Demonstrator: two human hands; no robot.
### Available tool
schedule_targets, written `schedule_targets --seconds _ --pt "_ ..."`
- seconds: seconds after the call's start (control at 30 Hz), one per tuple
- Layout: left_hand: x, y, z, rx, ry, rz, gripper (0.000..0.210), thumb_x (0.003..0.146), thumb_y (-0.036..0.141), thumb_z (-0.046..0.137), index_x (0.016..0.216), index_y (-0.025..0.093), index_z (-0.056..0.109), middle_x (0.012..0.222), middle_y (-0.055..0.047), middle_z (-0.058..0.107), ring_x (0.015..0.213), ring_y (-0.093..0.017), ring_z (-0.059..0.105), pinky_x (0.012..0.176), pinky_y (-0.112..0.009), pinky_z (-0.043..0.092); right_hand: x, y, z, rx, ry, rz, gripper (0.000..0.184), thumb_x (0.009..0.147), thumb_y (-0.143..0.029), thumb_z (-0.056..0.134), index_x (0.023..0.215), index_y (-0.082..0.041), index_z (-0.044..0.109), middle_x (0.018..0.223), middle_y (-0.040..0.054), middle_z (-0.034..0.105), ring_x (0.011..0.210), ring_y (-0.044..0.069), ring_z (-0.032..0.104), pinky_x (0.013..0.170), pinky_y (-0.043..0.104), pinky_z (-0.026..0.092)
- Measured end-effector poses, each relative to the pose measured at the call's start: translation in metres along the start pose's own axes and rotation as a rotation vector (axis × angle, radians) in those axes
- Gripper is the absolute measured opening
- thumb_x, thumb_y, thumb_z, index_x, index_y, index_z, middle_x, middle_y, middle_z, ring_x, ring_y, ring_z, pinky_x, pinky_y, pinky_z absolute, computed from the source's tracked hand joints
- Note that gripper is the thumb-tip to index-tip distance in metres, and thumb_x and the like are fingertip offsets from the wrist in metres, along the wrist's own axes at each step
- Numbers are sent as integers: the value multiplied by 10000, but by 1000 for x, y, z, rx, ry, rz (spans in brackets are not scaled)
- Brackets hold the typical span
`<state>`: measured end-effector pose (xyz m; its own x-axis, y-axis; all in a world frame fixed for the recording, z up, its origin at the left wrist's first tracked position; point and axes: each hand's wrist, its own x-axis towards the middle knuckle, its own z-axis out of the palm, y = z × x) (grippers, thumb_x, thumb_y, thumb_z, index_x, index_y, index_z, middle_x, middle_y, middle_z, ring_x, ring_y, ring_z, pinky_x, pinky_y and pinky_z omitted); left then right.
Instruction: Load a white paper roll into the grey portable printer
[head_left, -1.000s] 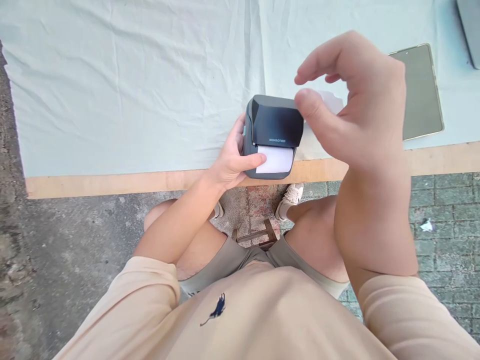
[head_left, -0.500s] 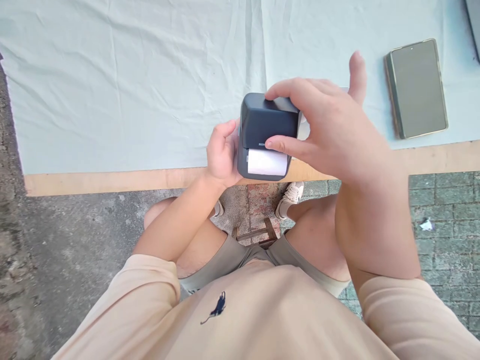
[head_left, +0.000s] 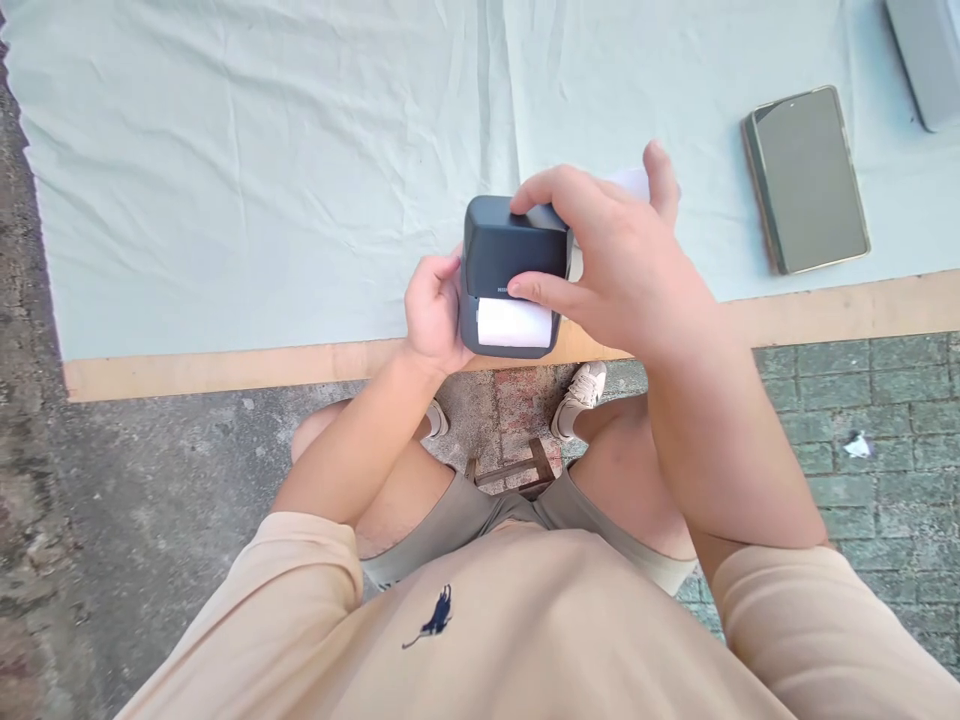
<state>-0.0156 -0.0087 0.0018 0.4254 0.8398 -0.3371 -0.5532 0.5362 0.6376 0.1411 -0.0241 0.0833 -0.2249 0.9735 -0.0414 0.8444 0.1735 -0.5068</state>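
Observation:
A small dark label printer [head_left: 514,250] is held above the table's front edge. White label paper [head_left: 514,323] shows in the opening at its near end, below the dark lid. My left hand [head_left: 436,312] is closed around the printer's left side, most of its fingers hidden behind it. My right hand [head_left: 626,245] grips the lid from the right, thumb on the near face and a fingertip on the top. A white piece [head_left: 632,182] shows just behind my right hand; what it is I cannot make out.
A pale blue cloth [head_left: 262,180] covers the table, with its bare wooden edge [head_left: 225,370] towards me. On the right lies a phone-like device [head_left: 810,180] with a dark screen. A grey object [head_left: 930,60] is cut off at the far right corner.
In the picture, the printer and both hands have shifted slightly left, as have the phone-like device and grey object. Both hands keep their hold on the printer.

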Motion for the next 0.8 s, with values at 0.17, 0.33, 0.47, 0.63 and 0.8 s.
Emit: schedule_targets --seconds 0.17,0.33,0.47,0.63,0.8 --pt "2 0 1 9 80 -5 378 903 349 313 841 176 643 779 -33 720 1153 -229 693 983 -372 589 -2 8 -5 0 119 -152 259 881 -304 571 1137 -285 536 1312 69 612 1221 270 566 1100 488 391" --pt "1 -3 -1 5 84 3 368 920 351 324 823 176 632 766 -15 704 955 -200 734 855 -333 604 -5 16 -11 46 11 -277 418 809 -267 670 1206 -246 542 1364 107 573 1258 246 552 1011 390 468" --pt "1 -8 -4 -3 43 24 359 925 347 326 859 171 632 785 -10 712 902 -191 742 793 -325 606 -8 14 -12 5 14 -270 454 799 -280 690 1222 -262 525 1384 97 549 1263 248 539 1012 391 471" --pt "5 -13 -5 -21 33 90 333 916 355 341 882 181 623 939 -33 744 1218 -246 669 966 -380 595 -11 2 -5 -50 434 -68 158 835 -310 631 846 -273 478 920 50 615 843 222 589 750 366 495" --pt "2 -13 0 -30 -43 79 294 900 402 401 852 187 596 1022 -48 734 1275 -273 631 1004 -403 583 -10 -2 4 39 427 -49 159 864 -274 553 744 -248 451 756 22 605 717 191 600 679 344 451"
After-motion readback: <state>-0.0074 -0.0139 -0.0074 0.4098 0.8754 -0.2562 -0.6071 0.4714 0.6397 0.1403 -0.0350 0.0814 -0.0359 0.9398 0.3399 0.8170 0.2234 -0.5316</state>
